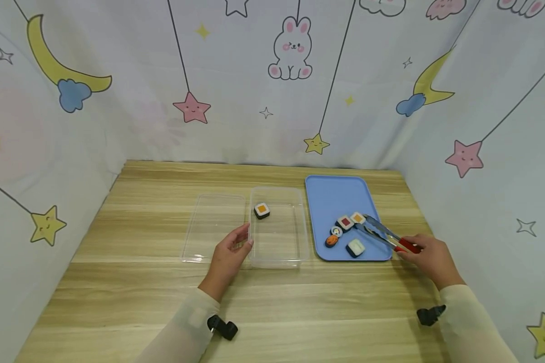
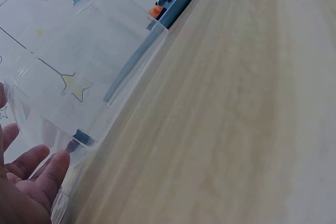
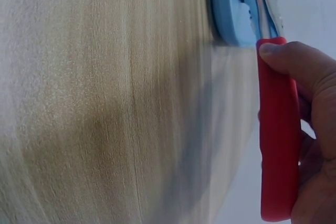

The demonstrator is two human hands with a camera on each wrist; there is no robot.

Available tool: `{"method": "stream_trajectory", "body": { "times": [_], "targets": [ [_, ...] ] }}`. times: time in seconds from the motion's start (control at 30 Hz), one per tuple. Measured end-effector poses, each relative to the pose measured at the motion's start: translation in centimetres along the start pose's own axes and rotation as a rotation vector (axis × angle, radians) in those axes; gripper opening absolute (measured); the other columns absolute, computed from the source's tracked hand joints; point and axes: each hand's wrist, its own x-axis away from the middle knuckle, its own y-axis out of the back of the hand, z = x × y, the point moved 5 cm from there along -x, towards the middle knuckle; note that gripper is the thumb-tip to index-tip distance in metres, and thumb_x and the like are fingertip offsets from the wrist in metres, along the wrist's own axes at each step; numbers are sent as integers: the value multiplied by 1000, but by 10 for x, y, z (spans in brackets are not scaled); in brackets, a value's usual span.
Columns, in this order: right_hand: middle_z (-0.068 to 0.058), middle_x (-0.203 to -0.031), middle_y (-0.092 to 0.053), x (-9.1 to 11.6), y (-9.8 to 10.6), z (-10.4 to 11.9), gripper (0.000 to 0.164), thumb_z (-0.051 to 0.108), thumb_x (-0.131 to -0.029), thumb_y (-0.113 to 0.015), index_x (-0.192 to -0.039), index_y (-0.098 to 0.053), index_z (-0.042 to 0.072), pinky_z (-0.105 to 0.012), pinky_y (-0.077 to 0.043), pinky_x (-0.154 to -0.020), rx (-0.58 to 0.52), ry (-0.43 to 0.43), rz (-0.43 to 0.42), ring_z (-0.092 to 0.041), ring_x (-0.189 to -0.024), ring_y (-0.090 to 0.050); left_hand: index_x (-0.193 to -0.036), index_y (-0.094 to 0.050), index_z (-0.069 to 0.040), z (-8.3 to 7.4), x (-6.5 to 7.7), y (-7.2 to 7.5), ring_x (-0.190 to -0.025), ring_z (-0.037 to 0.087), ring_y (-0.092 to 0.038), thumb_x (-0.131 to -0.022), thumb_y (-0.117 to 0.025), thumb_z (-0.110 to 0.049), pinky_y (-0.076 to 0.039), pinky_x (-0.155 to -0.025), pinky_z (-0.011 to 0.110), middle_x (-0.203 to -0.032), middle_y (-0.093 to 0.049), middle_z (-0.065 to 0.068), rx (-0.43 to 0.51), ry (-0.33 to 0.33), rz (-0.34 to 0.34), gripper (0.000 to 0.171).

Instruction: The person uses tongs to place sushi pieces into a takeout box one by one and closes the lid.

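My right hand (image 1: 431, 256) grips a pair of metal tongs by their red handle (image 3: 277, 129). The tongs' tips reach over a blue tray (image 1: 336, 191), beside a square sushi piece (image 1: 358, 218) with an orange centre; contact is hard to tell. Nearby on the tray lie a red-centred sushi piece (image 1: 345, 223), a small round roll (image 1: 336, 231), an orange-topped piece (image 1: 331, 241) and a white-topped piece (image 1: 356, 247). My left hand (image 1: 229, 254) touches the left wall of a clear plastic box (image 1: 279, 234), fingers loosely extended. Inside that box sits another orange-centred sushi piece (image 1: 262, 210).
A clear plastic lid (image 1: 213, 227) lies flat on the wooden table (image 1: 272, 312), left of the box. Behind the table and at both sides hangs a white curtain (image 1: 245, 136) with printed stars and moons. The tray stands just right of the box.
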Motion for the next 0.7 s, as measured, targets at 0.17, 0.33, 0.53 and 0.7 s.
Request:
{"method": "stream_trajectory", "body": {
  "times": [0.17,0.33,0.53,0.7],
  "targets": [
    [-16,-105,-73,0,0,-1,47,24,-83,-89,-122,-76,0,-39,-52,-71,-4,2,-10,-30,-88,-64,-149,-54,-1,2,0,-1,-135,36,-55,-101,-68,-9,-52,-104,40,-145,-57,24,-7,0,-1,50],
    [-17,-106,-73,1,1,0,47,24,-83,-90,-122,-76,1,-41,-53,-72,-12,-4,-15,-32,-88,-64,-149,-54,-2,3,-1,-1,-134,34,-55,-101,-68,-10,-51,-105,42,-145,-57,23,-12,-3,-2,50],
    [-19,-107,-72,1,3,1,47,23,-84,-89,-122,-75,0,-41,-53,-72,-11,-13,-12,-32,-88,-64,-148,-54,-1,2,-1,-1,-133,35,-56,-101,-67,-8,-52,-104,42,-144,-58,24,-11,-15,-9,49],
    [-16,-103,-71,-1,5,1,46,26,-86,-88,-121,-75,-1,-36,-52,-70,-25,-24,-15,-29,-86,-63,-148,-54,-1,2,-1,0,-133,35,-57,-101,-67,-7,-52,-104,42,-143,-59,24,-13,-18,-12,49]
  ]
}}
